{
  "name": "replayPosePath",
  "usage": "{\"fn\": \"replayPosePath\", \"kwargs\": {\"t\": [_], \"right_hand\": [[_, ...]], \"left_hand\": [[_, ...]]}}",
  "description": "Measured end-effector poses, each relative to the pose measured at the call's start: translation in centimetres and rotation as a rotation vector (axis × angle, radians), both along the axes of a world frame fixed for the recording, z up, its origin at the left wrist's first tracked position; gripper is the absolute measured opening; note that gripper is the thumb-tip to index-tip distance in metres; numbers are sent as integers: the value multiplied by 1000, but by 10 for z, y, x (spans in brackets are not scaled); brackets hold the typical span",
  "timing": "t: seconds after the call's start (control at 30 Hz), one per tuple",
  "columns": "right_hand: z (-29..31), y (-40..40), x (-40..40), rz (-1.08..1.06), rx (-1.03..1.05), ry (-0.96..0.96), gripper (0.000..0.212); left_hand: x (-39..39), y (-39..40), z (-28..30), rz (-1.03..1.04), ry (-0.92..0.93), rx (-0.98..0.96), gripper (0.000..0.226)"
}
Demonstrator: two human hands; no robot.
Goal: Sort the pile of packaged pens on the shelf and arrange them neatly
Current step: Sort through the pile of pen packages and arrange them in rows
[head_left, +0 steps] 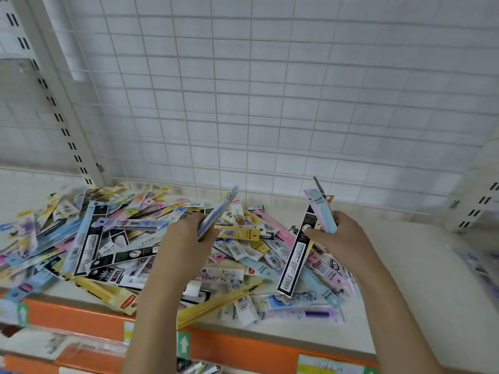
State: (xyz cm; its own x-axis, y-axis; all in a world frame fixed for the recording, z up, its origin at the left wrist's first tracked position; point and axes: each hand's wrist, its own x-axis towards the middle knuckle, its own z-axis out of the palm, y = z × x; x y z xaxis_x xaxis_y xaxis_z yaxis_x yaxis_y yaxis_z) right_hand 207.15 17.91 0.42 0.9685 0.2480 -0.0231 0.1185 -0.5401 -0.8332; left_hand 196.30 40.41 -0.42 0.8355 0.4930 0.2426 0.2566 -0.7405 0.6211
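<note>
A loose pile of packaged pens [113, 238] in many colours covers the left and middle of the white shelf [405, 279]. My left hand [186, 238] grips a thin stack of blue-edged pen packs [218, 211], held edge-on above the pile. My right hand [340, 238] holds several packs fanned out: a pale blue and pink one [321, 209] pointing up and a long black pack [297, 255] hanging down over the pile.
A white wire grid panel [270, 90] backs the shelf. Slotted uprights stand at left [54, 109] and right [478, 206]. An orange strip [81, 317] runs along the shelf's front edge. A few blurred packs [480, 263] lie at the far right.
</note>
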Motion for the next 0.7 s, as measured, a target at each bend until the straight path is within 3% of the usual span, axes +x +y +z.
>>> {"fn": "replayPosePath", "kwargs": {"t": [0.03, 0.2, 0.6, 0.7], "right_hand": [[1, 0, -1, 6, 4, -13, 18], [6, 5, -6, 22, 46, -9, 39], [15, -1, -5, 17, 104, -97, 24], [15, -4, -2, 3, 104, -114, 26]], "left_hand": [[0, 0, 0, 7, 1, 8, 16], [7, 2, 0, 22, 35, 52, 24], [51, 10, -11, -31, 438, 207, 15], [57, 13, -9, -29, 445, 242, 12]]}}
